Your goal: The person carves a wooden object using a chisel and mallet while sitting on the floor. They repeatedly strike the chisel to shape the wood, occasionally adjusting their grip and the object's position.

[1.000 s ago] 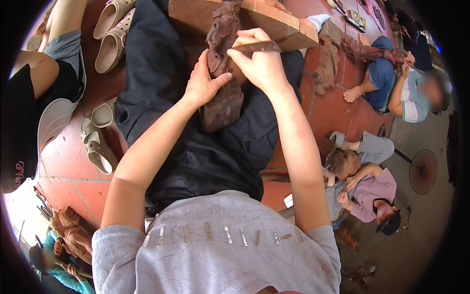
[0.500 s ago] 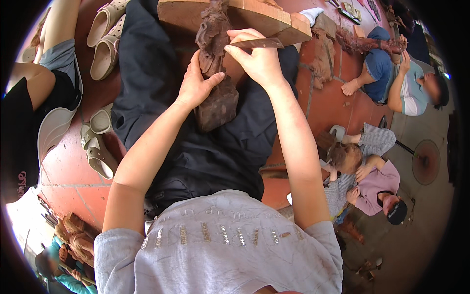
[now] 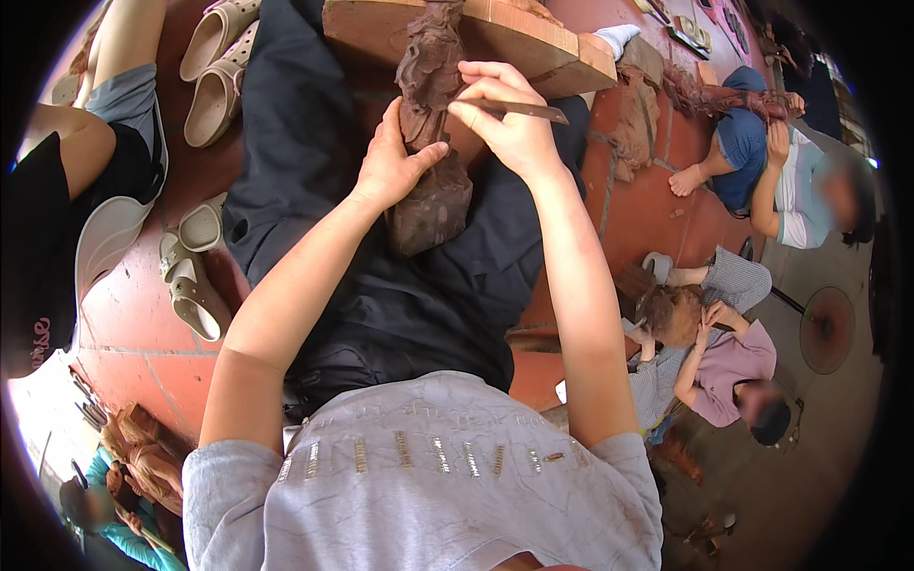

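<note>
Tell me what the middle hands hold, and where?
Left hand: the brown carving, just above its blocky base. Right hand: a thin tool, by its carving-side end.

Left hand (image 3: 392, 164) grips a carving (image 3: 430, 76) (brown); right hand (image 3: 519, 133) holds a blade (image 3: 535, 110).

We record a dark reddish-brown carving (image 3: 430, 205), a brown blade (image 3: 526, 109), a tan block (image 3: 547, 55), black trousers (image 3: 381, 314), a pale grey shirt (image 3: 409, 519) with silver and gold bars (image 3: 404, 450), beige clogs (image 3: 211, 107) and red floor tiles (image 3: 133, 309) with pale joints (image 3: 143, 351).
</note>
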Available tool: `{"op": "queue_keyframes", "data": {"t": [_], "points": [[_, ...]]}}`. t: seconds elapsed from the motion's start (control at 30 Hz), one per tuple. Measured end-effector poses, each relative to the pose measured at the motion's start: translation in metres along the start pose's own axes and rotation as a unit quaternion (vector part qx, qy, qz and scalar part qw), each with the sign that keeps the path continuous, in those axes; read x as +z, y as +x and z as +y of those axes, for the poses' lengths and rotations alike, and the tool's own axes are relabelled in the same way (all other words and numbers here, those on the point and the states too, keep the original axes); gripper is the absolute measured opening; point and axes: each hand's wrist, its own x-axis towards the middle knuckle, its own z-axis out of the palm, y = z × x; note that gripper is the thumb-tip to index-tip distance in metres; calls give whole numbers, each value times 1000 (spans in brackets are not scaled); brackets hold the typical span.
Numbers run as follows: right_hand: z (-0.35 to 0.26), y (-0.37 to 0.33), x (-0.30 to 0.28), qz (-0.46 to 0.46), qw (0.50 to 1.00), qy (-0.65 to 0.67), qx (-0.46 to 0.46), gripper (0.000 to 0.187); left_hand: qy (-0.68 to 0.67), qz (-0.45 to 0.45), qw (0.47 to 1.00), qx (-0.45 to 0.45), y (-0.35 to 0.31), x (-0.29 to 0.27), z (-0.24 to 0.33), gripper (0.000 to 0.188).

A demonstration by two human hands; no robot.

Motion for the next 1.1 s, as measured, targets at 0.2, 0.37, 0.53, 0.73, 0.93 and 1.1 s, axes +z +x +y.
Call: {"op": "queue_keyframes", "data": {"t": [0.2, 0.37, 0.53, 0.73, 0.93, 1.1], "points": [[3, 9, -7, -32, 999, 18, 35, 12, 0, 0, 1000, -6, -2, -4, 5, 105], [1, 1, -4, -13, 1000, 25, 5, 11, 11, 1, 1000, 0, -1, 0, 2, 104], [8, 8, -7, -27, 997, 60, 35, 11, -10, 1, 1000, 6, -2, -2, 4, 102], [1, 2, 0, 9, 1000, 11, -17, 13, 1, 2, 1000, 9, -2, -2, 2, 102], [2, 5, 1, 23, 999, 20, -21, 12, -14, -1, 1000, 7, -2, -3, 5, 103], [1, 9, 2, 27, 999, 20, -26, 14, -10, -1, 1000, -3, 1, -2, -1, 103]]}}
